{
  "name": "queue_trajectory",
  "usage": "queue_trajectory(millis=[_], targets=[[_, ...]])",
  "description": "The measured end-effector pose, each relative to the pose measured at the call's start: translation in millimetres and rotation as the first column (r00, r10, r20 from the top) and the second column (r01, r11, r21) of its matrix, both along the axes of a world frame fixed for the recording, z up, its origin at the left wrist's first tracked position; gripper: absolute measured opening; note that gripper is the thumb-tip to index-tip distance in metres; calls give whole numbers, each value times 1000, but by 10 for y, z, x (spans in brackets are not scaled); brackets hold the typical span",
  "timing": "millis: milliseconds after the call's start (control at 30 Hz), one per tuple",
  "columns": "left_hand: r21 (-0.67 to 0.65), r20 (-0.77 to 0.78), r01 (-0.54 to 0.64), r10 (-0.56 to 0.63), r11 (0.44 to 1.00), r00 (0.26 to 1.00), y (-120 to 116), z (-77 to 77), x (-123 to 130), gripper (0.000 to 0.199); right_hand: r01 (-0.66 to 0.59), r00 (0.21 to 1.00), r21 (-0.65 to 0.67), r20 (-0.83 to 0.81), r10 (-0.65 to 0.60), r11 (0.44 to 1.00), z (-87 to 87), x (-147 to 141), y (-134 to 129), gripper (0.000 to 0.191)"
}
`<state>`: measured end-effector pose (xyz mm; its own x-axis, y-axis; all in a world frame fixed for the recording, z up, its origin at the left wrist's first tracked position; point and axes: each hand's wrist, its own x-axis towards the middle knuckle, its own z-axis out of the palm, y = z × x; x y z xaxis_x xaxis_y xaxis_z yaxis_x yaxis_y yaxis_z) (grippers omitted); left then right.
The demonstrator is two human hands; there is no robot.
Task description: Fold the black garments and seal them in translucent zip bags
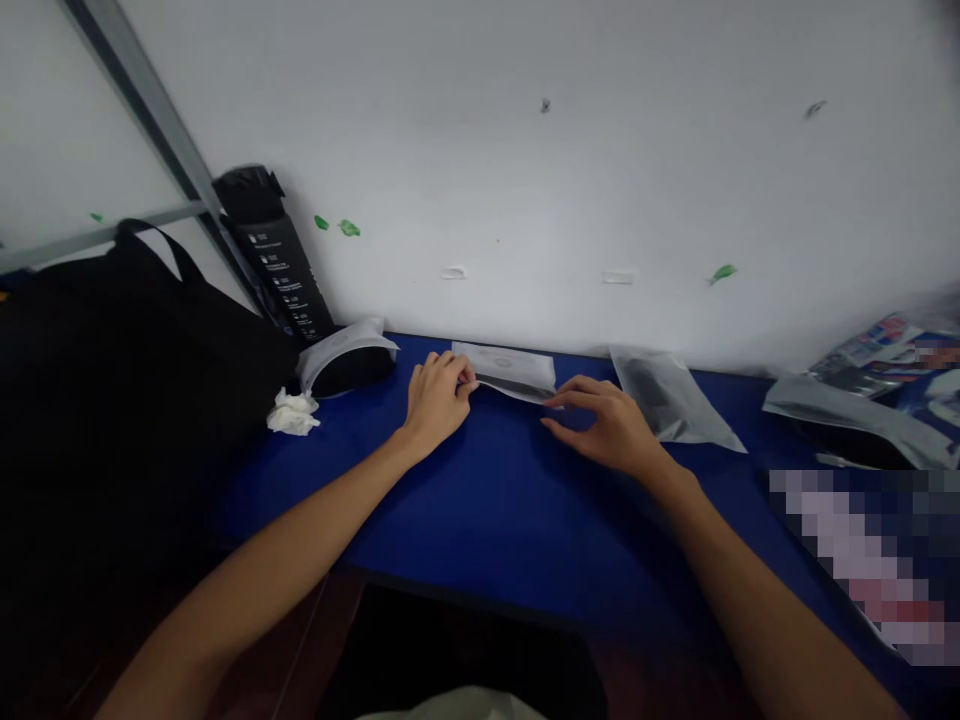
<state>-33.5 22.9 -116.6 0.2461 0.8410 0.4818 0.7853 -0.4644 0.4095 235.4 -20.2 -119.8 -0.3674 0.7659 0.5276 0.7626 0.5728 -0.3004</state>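
Near the wall, a frosted plastic pouch [510, 362] lies on the blue tabletop [480, 500], its opening edge towards me and something dark showing inside. My left hand [439, 400] pinches the pouch's near left corner between thumb and fingers. At its near right corner is my right hand [604, 425], thumb and fingers apart, a fingertip at or very close to the edge. Just right of that hand rests another frosted pouch [671, 395] with a dark item inside. To the left, a third pouch [349, 355] stands with its dark mouth gaping.
A crumpled white tissue [294, 412] lies by the left pouch. A black bag [135, 400] fills the left side, with a tall black box [281, 260] leaning behind it. On the right are another frosted pouch [855, 415] and colourful printed packaging [885, 345]. A white wall [480, 180] bounds the table's back.
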Motion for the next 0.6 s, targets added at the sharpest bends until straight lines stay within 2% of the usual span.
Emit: queue_trajectory(millis=[200, 500, 600], targets=[[0, 1, 27, -27, 1000, 1000, -17, 1, 22, 12, 23, 998, -74, -48, -27, 997, -52, 35, 41, 20], [-3, 86, 181, -180, 984, 980, 41, -25, -6, 10, 34, 998, 19, -60, -33, 999, -65, 28, 39, 18], [3, 92, 207, -206, 978, 974, 51, -30, -6, 10, 14, 994, 107, -106, -3, 994, -96, 23, 51, 14]])
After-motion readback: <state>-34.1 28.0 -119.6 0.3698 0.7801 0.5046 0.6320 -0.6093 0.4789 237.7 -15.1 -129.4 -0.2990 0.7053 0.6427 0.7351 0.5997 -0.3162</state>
